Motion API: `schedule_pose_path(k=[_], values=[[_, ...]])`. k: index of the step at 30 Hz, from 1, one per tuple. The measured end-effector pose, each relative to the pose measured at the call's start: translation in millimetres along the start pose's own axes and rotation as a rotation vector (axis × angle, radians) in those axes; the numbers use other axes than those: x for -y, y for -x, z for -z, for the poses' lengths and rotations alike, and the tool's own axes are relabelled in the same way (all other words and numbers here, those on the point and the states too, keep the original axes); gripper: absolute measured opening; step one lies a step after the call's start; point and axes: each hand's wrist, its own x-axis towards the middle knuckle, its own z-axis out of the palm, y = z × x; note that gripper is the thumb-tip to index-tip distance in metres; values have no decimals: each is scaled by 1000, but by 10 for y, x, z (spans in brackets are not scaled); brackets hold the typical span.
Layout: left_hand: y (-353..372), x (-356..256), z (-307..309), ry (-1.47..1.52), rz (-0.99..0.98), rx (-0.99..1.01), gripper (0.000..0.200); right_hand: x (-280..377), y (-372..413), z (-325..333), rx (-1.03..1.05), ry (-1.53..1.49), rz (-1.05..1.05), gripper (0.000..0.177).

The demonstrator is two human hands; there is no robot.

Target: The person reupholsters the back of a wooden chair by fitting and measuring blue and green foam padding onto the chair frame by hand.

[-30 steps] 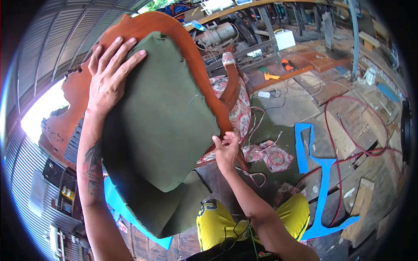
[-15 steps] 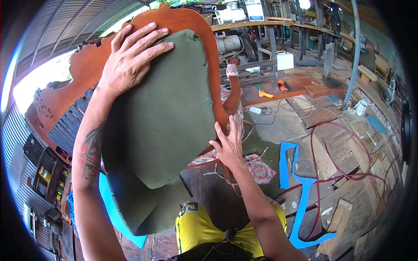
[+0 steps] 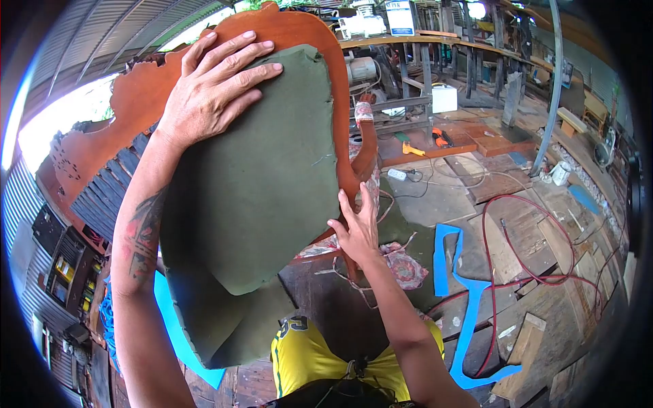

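A dull green sheet of fabric or leather [image 3: 262, 170] lies over the front of a chair back with a carved, orange-brown wooden frame [image 3: 299, 27]. Its lower part curls and hangs down on the left. My left hand [image 3: 221, 85] rests spread on it near the top, palm down, fingertips on the sheet and the wood. Lower down, at the right edge, my right hand [image 3: 360, 228] touches the sheet's border and the frame with its fingers apart and stretched. Beside it rises a wooden armrest [image 3: 365, 146] wrapped in patterned cloth at its end.
Blue cut strips [image 3: 473, 326] and a red hose [image 3: 496, 272] lie on the plank floor at right. Behind are a yellow hot-glue-gun-like tool [image 3: 412, 149], a power strip [image 3: 396, 175] and a metal pole [image 3: 552, 102]. More carved wood [image 3: 143, 95] stands at left.
The chair back with the green sheet has shifted slightly to the right in view, and my left hand has moved with it. My right hand stays at the same edge.
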Motion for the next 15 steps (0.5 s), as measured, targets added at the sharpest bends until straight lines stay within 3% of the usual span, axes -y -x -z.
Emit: schedule_pose_path(k=[7, 10, 13, 15], values=[[-6, -5, 30, 26, -17, -19, 45, 68, -157, 144, 8, -113, 16, 89], [-7, -12, 22, 25, -19, -26, 45, 64, -531, 212, -162, -302, 95, 87], [-9, -17, 16, 26, -19, -33, 45, 89, -1003, 316, -235, -496, 26, 80], [3, -10, 11, 28, -16, -34, 45, 156, -1199, 367, -85, -756, -181, 84]])
